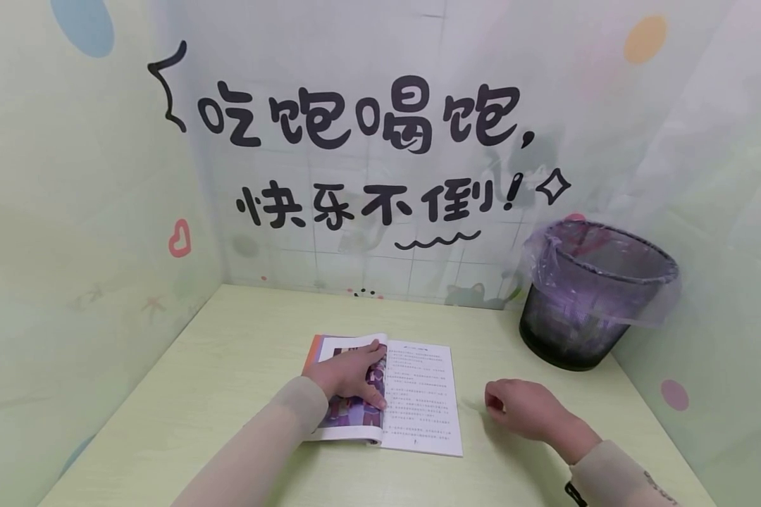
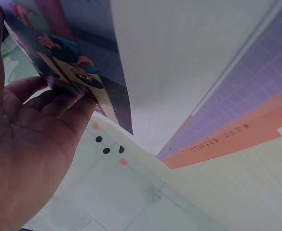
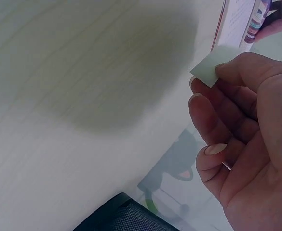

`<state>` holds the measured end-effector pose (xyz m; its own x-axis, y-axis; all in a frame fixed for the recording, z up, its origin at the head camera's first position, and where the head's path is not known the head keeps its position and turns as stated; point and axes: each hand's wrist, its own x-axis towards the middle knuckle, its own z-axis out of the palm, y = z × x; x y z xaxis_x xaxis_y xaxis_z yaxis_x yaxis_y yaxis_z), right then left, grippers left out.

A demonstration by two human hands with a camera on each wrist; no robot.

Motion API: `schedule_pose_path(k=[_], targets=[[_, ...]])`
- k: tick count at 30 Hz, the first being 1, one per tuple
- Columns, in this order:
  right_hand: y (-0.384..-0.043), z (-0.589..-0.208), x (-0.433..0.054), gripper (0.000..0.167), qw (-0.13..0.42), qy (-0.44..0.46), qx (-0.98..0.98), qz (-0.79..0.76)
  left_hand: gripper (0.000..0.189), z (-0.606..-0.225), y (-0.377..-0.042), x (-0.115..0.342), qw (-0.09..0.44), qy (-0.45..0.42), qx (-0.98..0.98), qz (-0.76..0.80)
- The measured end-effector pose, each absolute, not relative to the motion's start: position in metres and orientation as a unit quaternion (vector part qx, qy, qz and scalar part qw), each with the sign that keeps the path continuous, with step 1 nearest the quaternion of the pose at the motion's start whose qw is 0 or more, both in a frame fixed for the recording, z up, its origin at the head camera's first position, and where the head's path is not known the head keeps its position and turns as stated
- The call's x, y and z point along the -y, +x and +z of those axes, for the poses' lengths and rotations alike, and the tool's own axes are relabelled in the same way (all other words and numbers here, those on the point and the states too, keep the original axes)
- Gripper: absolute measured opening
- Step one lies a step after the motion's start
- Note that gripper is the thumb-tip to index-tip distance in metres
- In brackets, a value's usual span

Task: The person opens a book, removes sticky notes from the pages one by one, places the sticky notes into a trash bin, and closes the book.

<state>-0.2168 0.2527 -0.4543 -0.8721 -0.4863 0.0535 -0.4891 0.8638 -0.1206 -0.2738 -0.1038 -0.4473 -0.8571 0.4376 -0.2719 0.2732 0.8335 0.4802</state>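
An open book [image 1: 418, 398] lies on the table, with a colour picture on its left page and printed text on its right. My left hand [image 1: 349, 373] rests on the picture page, thumb and fingers spread near the fold. Orange and purple cover flaps [image 2: 218, 139] show along the book's left side in the left wrist view. To the right of the book, my right hand [image 1: 535, 412] is just above the table. Between its thumb and index finger it pinches a small pale green slip of paper [image 3: 207, 71], seen in the right wrist view.
A black mesh waste bin [image 1: 571, 331] with a purple plastic liner stands at the back right, beyond my right hand. The pale wooden table [image 1: 228, 366] is bounded by printed sheet walls [image 1: 368, 267] at the back and sides.
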Motion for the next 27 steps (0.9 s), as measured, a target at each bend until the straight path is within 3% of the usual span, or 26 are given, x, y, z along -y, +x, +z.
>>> schedule_pose_path(k=[14, 21, 27], targets=[[-0.227, -0.423, -0.275, 0.019, 0.052, 0.250, 0.964, 0.076, 0.116, -0.448, -0.275, 0.103, 0.186, 0.189, -0.940, 0.214], [-0.241, -0.367, -0.299, 0.002, 0.113, 0.202, 0.968, 0.096, 0.117, -0.448, -0.276, 0.103, 0.185, 0.189, -0.941, 0.210], [-0.252, -0.314, -0.328, 0.013, 0.196, 0.127, 0.964, 0.131, 0.117, -0.448, -0.276, 0.103, 0.187, 0.188, -0.941, 0.211]])
